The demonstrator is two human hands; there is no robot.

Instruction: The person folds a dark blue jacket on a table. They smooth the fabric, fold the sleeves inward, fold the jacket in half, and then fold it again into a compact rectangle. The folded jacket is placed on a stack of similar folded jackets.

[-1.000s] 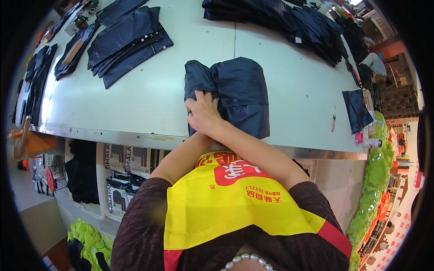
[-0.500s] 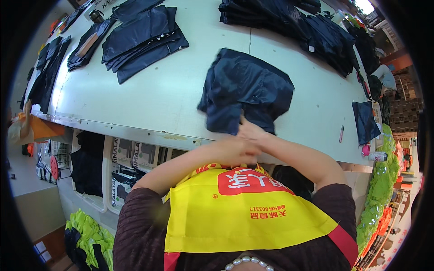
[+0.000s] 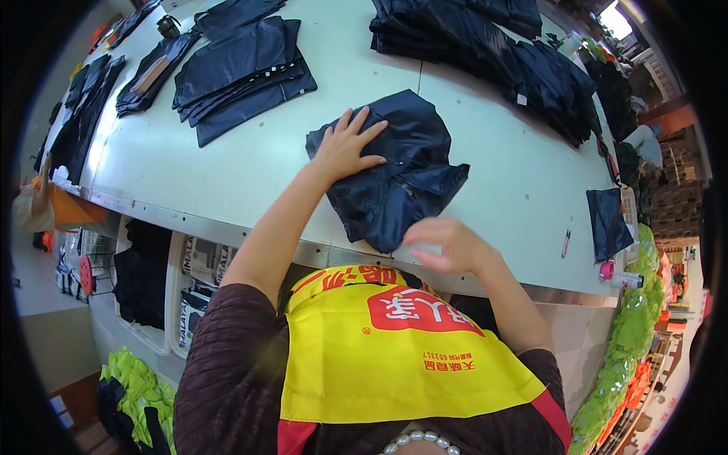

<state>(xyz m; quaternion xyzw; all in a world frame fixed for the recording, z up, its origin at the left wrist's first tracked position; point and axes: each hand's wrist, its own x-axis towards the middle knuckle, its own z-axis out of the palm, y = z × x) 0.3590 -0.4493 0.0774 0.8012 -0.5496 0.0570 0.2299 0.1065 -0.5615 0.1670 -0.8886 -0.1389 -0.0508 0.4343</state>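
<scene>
A dark navy garment [image 3: 402, 171] of smooth, slightly shiny cloth lies rumpled on the table in front of me. My left hand [image 3: 349, 149] rests on its upper left part, palm down with the fingers spread. Just off the garment's near right edge is my right hand [image 3: 449, 246], a little blurred. Its thumb and fingers are apart, and I see nothing between them.
The pale table [image 3: 250, 171] carries a stack of folded navy garments [image 3: 239, 68] at the far left and a larger navy pile [image 3: 485, 57] at the far right. A pen [image 3: 566, 244], a folded navy piece [image 3: 609, 224] and a bottle [image 3: 627, 280] lie at the right.
My hands, close together at the garment's near edge before, have parted. The left has moved up and flat onto the cloth, the right slightly rightward. The garment has shifted and changed shape.
</scene>
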